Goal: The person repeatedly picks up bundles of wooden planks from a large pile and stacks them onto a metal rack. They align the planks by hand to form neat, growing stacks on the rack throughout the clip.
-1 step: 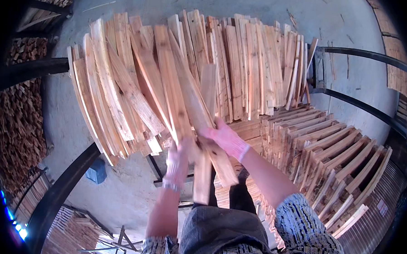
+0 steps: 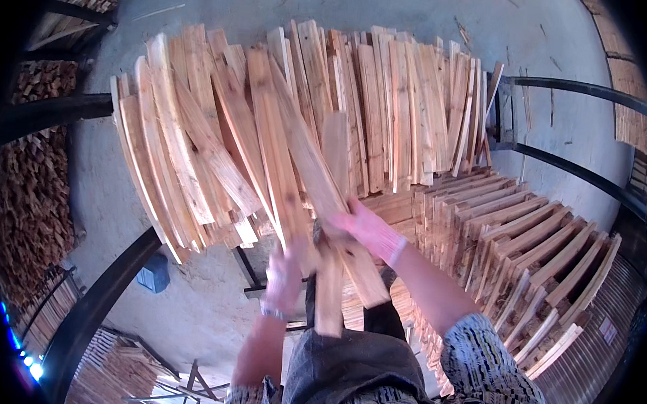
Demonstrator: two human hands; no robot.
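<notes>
The person's hands [image 2: 369, 231] hold long, crossing wooden boards [image 2: 311, 162] beside a row of upright-looking planks [image 2: 408, 112].

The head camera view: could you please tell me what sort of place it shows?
Probably a sawmill or woodworking shop: loose wooden boards lie in a long row before the person, curved-looking rows of stacked boards stand at right, and a big wood pile fills the left side.

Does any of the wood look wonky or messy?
Yes. Toward the left of the pile, one board lies slanted across its neighbours, while most others run roughly side by side. A thin pale strip also lies alone on the floor beyond.
</notes>
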